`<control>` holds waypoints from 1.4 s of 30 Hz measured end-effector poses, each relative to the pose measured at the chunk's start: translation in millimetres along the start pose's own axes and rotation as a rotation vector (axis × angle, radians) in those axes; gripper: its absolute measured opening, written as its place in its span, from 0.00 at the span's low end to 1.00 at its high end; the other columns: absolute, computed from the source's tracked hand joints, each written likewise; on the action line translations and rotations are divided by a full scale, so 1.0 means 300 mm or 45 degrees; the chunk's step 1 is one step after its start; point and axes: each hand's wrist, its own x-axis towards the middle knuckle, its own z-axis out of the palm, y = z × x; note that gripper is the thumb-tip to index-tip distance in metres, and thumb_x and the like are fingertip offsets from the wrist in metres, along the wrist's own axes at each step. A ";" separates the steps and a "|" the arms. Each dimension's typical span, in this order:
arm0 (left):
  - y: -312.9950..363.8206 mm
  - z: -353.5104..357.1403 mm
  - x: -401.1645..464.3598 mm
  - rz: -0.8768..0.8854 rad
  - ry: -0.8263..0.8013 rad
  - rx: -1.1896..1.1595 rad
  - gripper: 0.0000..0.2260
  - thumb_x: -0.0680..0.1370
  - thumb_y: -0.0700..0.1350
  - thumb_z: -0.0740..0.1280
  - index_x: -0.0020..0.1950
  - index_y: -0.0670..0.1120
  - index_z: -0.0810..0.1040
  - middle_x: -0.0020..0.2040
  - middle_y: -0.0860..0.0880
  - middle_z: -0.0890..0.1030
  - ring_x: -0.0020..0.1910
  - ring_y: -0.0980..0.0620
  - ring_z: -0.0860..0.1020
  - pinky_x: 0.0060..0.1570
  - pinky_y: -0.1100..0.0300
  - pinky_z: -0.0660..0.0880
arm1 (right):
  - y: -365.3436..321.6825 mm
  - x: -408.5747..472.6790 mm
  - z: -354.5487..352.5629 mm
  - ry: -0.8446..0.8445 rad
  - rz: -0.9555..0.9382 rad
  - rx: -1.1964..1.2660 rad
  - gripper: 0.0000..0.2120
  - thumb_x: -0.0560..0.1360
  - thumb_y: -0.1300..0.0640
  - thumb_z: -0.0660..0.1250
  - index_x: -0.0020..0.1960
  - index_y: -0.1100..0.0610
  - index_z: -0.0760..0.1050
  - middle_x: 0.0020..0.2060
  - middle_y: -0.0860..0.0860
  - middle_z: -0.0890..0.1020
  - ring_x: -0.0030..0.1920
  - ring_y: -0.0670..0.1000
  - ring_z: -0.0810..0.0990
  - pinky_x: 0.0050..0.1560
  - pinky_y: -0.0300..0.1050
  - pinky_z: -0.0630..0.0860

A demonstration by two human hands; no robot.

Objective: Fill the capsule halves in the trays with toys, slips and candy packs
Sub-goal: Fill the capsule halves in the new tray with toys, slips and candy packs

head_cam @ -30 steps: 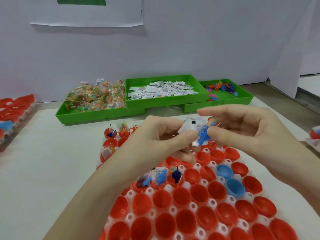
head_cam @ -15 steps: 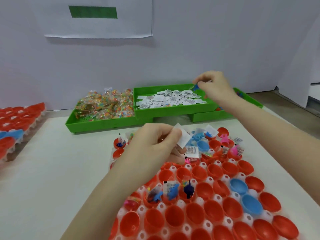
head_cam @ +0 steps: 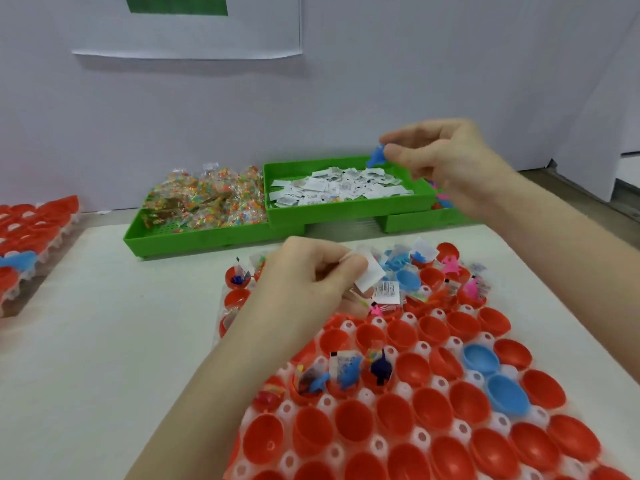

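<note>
My right hand pinching a blue toy above the slips bin, my left hand pinching a paper slip, toy bin mostly hidden behind my wrist.

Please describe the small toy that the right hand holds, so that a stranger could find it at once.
Find the green tray of white paper slips at the back of the table. Above its far right corner hovers the right hand. The small blue toy is pinched at its fingertips, the only toy held in the air.
</note>
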 end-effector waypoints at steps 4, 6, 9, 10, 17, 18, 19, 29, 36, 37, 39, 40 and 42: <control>0.010 0.020 -0.009 -0.001 -0.087 -0.144 0.08 0.75 0.40 0.66 0.38 0.41 0.82 0.26 0.51 0.79 0.26 0.57 0.80 0.34 0.66 0.78 | -0.095 -0.279 -0.031 -0.432 -0.024 0.133 0.12 0.57 0.61 0.76 0.37 0.48 0.84 0.31 0.44 0.83 0.31 0.38 0.77 0.31 0.29 0.71; 0.019 0.029 -0.019 0.010 -0.197 -0.245 0.07 0.73 0.42 0.66 0.42 0.40 0.82 0.27 0.50 0.80 0.27 0.57 0.80 0.31 0.69 0.77 | -0.083 -0.351 -0.041 -0.408 -0.014 0.097 0.13 0.54 0.54 0.74 0.40 0.48 0.83 0.32 0.50 0.83 0.34 0.45 0.78 0.35 0.32 0.73; 0.029 0.047 -0.032 0.015 -0.359 -0.296 0.09 0.69 0.44 0.66 0.43 0.42 0.82 0.27 0.51 0.80 0.27 0.57 0.80 0.32 0.70 0.75 | -0.046 -0.410 -0.042 -0.310 0.016 0.002 0.14 0.57 0.52 0.70 0.42 0.45 0.82 0.36 0.56 0.83 0.36 0.53 0.73 0.37 0.39 0.72; 0.032 0.052 -0.034 0.009 -0.386 -0.283 0.07 0.69 0.43 0.66 0.44 0.44 0.82 0.26 0.52 0.80 0.27 0.58 0.80 0.32 0.70 0.76 | -0.035 -0.423 -0.043 -0.290 0.015 -0.008 0.14 0.57 0.52 0.69 0.42 0.45 0.82 0.34 0.54 0.84 0.35 0.52 0.73 0.36 0.37 0.73; 0.012 0.070 -0.028 -0.055 -0.387 -0.141 0.07 0.72 0.38 0.67 0.48 0.45 0.82 0.27 0.55 0.81 0.29 0.55 0.81 0.32 0.70 0.77 | -0.001 -0.463 -0.063 -0.301 0.055 -0.050 0.12 0.58 0.55 0.71 0.41 0.44 0.83 0.26 0.47 0.79 0.32 0.52 0.71 0.33 0.38 0.70; 0.012 0.074 -0.029 -0.054 -0.400 -0.144 0.07 0.72 0.38 0.67 0.48 0.46 0.82 0.27 0.53 0.81 0.29 0.55 0.81 0.32 0.70 0.76 | 0.000 -0.463 -0.058 -0.305 0.056 -0.072 0.11 0.60 0.58 0.73 0.40 0.45 0.83 0.27 0.47 0.80 0.32 0.53 0.71 0.34 0.41 0.71; 0.012 0.075 -0.030 -0.051 -0.415 -0.150 0.07 0.72 0.38 0.67 0.47 0.46 0.82 0.29 0.51 0.82 0.30 0.55 0.82 0.32 0.70 0.76 | 0.003 -0.464 -0.051 -0.295 0.042 -0.122 0.12 0.62 0.62 0.74 0.40 0.45 0.82 0.27 0.48 0.80 0.32 0.55 0.72 0.34 0.44 0.70; 0.005 0.059 -0.020 -0.069 -0.194 0.081 0.38 0.57 0.57 0.69 0.66 0.44 0.73 0.41 0.57 0.83 0.38 0.60 0.82 0.42 0.67 0.79 | 0.031 -0.464 -0.036 -0.220 0.023 -0.237 0.06 0.63 0.60 0.75 0.36 0.50 0.81 0.33 0.45 0.84 0.32 0.41 0.82 0.35 0.31 0.76; 0.012 -0.097 -0.008 0.149 0.247 0.135 0.13 0.62 0.59 0.67 0.43 0.55 0.80 0.37 0.57 0.84 0.35 0.61 0.81 0.36 0.70 0.77 | 0.068 -0.478 -0.022 -0.504 0.062 -0.805 0.08 0.66 0.58 0.74 0.39 0.45 0.80 0.28 0.41 0.79 0.37 0.36 0.78 0.36 0.26 0.70; 0.008 -0.114 -0.005 0.160 0.291 0.118 0.11 0.64 0.58 0.67 0.42 0.55 0.80 0.37 0.58 0.84 0.34 0.61 0.81 0.36 0.70 0.77 | 0.071 -0.480 -0.018 -0.528 0.032 -0.897 0.06 0.66 0.56 0.74 0.40 0.45 0.80 0.29 0.39 0.78 0.40 0.36 0.77 0.38 0.27 0.70; -0.002 -0.146 -0.001 0.164 0.369 0.086 0.10 0.66 0.56 0.67 0.42 0.54 0.80 0.38 0.58 0.84 0.34 0.61 0.81 0.36 0.70 0.77 | 0.074 -0.482 -0.013 -0.563 -0.047 -1.041 0.04 0.68 0.53 0.72 0.41 0.45 0.81 0.32 0.37 0.77 0.42 0.38 0.73 0.42 0.30 0.68; -0.010 -0.165 0.002 0.160 0.404 0.059 0.09 0.67 0.56 0.67 0.42 0.53 0.80 0.38 0.57 0.84 0.34 0.61 0.80 0.36 0.70 0.77 | 0.076 -0.481 -0.011 -0.576 -0.079 -1.076 0.03 0.68 0.52 0.72 0.41 0.45 0.81 0.35 0.38 0.77 0.43 0.38 0.71 0.46 0.34 0.68; -0.032 -0.203 0.012 0.143 0.477 0.012 0.07 0.70 0.54 0.68 0.42 0.52 0.81 0.37 0.57 0.84 0.34 0.62 0.80 0.35 0.71 0.76 | 0.070 -0.480 -0.006 -0.576 -0.107 -1.125 0.03 0.70 0.51 0.70 0.43 0.45 0.81 0.39 0.39 0.75 0.44 0.39 0.68 0.51 0.43 0.70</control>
